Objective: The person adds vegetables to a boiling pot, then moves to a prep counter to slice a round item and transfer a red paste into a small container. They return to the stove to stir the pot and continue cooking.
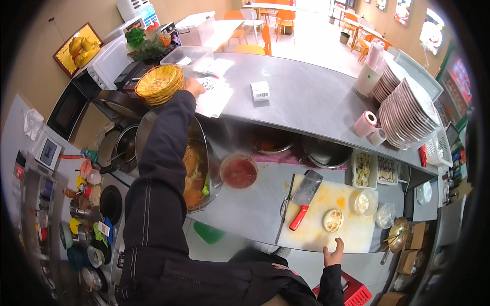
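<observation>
My left hand (194,87) reaches far forward to the raised counter and touches the upper left edge of a stack of printed white paper bags or sheets (216,101). Its fingers are curled, and their grip is partly hidden. Stacked yellow wicker baskets (160,84) stand just left of it. My right hand (334,252) is empty with fingers apart, near the front edge of a white cutting board (325,201). On the board are a round flatbread (333,220) with browned marks, a red-handled cleaver (307,199) and a clear tub (365,202).
A large pot of broth (197,172) lies below my left arm, beside a container of red liquid (239,171). Stacked plates (407,114) and paper rolls (365,124) stand on the counter at right. A red plastic crate (354,290) is on the floor.
</observation>
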The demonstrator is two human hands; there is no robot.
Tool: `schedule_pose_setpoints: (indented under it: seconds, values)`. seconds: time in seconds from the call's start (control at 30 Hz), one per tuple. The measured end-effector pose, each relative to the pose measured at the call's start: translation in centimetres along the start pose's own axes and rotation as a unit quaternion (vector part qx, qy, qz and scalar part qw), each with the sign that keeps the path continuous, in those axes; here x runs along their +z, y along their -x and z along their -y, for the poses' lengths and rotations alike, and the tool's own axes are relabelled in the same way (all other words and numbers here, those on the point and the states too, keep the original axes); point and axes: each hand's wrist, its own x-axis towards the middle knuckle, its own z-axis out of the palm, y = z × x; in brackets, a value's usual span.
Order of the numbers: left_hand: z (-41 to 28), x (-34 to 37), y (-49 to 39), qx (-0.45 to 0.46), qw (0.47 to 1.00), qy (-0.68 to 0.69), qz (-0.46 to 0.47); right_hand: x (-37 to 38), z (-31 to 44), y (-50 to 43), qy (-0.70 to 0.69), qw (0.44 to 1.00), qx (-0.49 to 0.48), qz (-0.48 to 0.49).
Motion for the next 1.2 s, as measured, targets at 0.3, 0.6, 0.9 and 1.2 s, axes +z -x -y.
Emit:
schedule_pose_setpoints:
  seconds: [0.3,0.6,0.9,1.2]
  values:
    - [0.5,1.2,-0.9,0.037,0.998,0.053,0.013,3.1,5.4,-1.0,-0.06,0.997,-0.031,0.021]
    - [-2.1,-8.5,12.2,0.259,0.96,0.11,0.0,0.9,10.9,-1.7,-0.124,0.991,-0.039,0.025]
    - [-7.8,8.2,42.5,0.569,0.789,0.162,0.165,2.8,26.4,-5.5,-0.691,0.676,0.012,0.255]
    - [-7.6,22.1,52.8,0.075,0.702,0.561,0.433,2.0,16.4,-1.6,-0.578,0.785,0.18,0.134]
